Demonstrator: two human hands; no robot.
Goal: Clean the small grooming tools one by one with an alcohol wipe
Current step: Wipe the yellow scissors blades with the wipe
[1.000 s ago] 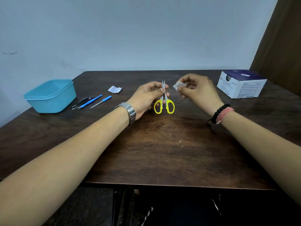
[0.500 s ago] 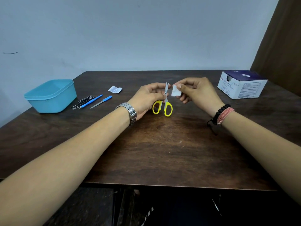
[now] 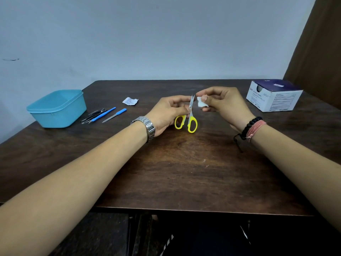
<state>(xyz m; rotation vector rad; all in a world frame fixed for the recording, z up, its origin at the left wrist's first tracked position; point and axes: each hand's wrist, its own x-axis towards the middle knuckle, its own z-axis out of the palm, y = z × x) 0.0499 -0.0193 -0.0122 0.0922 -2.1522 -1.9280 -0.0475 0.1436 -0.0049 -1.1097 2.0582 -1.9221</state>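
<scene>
My left hand [image 3: 168, 112] pinches small yellow-handled scissors [image 3: 190, 117] near the pivot, blades pointing up and slightly parted, handles hanging just above the table. My right hand [image 3: 224, 104] holds a small white alcohol wipe [image 3: 201, 104] between thumb and fingers, just right of the blades and close to them. Further grooming tools lie at the left: a blue-handled file [image 3: 115, 117], a longer blue-handled tool [image 3: 103, 114] and dark metal clippers or tweezers [image 3: 93, 116].
A light blue plastic tub [image 3: 57, 109] stands at the far left of the dark wooden table [image 3: 184, 172]. A torn wipe sachet [image 3: 130, 101] lies behind the tools. A white and navy box of alcohol swabs [image 3: 274, 95] sits at the back right.
The scissors have tilted a little, tips leaning right. My right hand has brought the wipe in from the right until it sits beside the blades.
</scene>
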